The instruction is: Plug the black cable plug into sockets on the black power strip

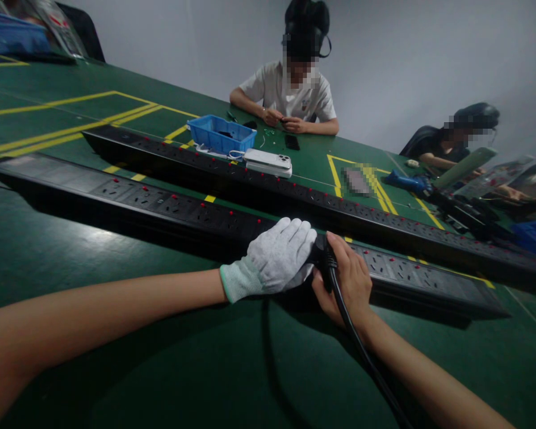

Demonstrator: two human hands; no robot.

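Observation:
A long black power strip with many sockets and red switches lies across the green table in front of me. My left hand, in a white knit glove, rests on top of this strip and presses it down. My bare right hand grips a black plug at the strip, just right of the glove. The plug's black cable runs back over my right wrist toward me. Whether the plug sits fully in a socket is hidden by my fingers.
A second long power strip lies parallel behind the first. Beyond it stand a blue bin and a white phone. Two people sit at the far side, one handling small parts. A blue tool and more clutter lie at the right.

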